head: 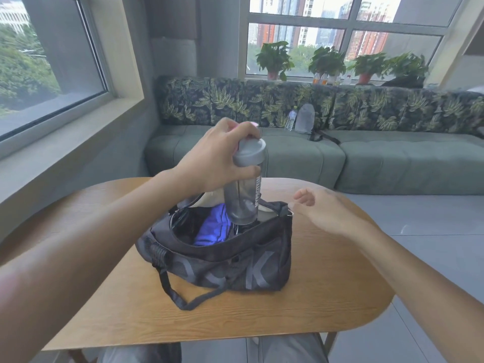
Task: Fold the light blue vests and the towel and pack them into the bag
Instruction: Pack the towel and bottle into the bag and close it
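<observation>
Left hand raised with fingers curled in a grip; right hand hovers, fingers loosely spread

Your left hand grips a gray-lidded shaker bottle upright, its base inside the open black bag on the wooden table; blue fabric lies in the bag, your right hand relaxed just beside it.

Black bag unzipped on the table, blue folded vest inside, pale towel behind.
</observation>
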Available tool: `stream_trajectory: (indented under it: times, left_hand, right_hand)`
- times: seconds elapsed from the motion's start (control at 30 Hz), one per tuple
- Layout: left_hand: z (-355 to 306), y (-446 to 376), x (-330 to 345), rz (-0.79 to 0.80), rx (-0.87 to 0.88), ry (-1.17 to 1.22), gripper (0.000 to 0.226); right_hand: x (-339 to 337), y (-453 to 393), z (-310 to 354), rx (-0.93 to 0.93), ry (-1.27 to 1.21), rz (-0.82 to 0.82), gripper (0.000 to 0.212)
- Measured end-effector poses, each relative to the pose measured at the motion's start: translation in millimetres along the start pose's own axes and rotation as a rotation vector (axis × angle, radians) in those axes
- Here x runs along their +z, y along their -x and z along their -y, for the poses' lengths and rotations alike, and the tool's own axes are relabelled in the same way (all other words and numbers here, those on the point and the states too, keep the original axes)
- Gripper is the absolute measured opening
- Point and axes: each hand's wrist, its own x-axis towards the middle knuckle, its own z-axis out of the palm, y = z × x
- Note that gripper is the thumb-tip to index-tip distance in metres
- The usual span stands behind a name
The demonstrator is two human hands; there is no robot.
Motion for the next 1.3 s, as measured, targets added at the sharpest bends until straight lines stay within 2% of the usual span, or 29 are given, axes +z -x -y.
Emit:
stream_trajectory:
  times: [0.07,0.13,0.2,0.37,0.5,0.6,0.73,0.8,0.9,0.97,1.03,1.1,1.23,1.3]
  left_hand:
    - [-17,-12,-3,0.0,0.042,0.013,0.059]
    - [-36,-23,-4,0.005,0.084,0.032,0.059]
    - [-57,-33,-2,0.011,0.127,0.056,0.059]
    - [-96,-52,13,-0.006,0.215,0.096,0.08]
    - [-101,-57,36,0.027,0.213,0.187,0.098]
    - [-93,-54,54,0.016,0.111,0.294,0.112]
    - [-84,-50,79,0.042,-0.16,0.571,0.122]
    - [-77,-49,86,0.008,-0.215,0.65,0.109]
    - [-70,-46,89,-0.041,-0.288,0.675,0.08]
    - [-64,-44,90,-0.085,-0.324,0.659,0.077]
    - [-58,-41,89,-0.118,-0.353,0.648,0.078]
    - [-54,-38,89,-0.145,-0.386,0.634,0.08]
    - [-50,-32,93,-0.211,-0.478,0.627,0.075]
    - [-49,-29,97,-0.226,-0.508,0.624,0.074]
  right_hand:
    - [-10,1,8,-0.057,0.033,0.041,0.051]
    - [-18,1,13,-0.146,-0.063,0.068,0.074]
    - [-23,2,16,-0.207,-0.199,0.063,0.081]
    - [-34,0,8,-0.277,-0.4,-0.113,0.087]
    - [-40,7,-13,-0.21,-0.422,-0.178,0.074]
    - [-36,11,-25,-0.186,-0.439,-0.172,0.07]
    - [-34,9,-35,-0.175,-0.448,-0.146,0.072]
    - [-34,9,-38,-0.175,-0.431,-0.108,0.074]
    - [-37,10,-50,-0.179,-0.259,0.084,0.087]
    - [-34,5,-70,-0.163,-0.045,0.215,0.095]
    - [-23,1,-88,-0.117,0.09,0.311,0.084]
    - [-6,1,-100,-0.104,0.142,0.359,0.07]
    - [27,4,-101,-0.205,0.214,0.454,0.08]
    - [36,1,-98,-0.249,0.266,0.45,0.079]
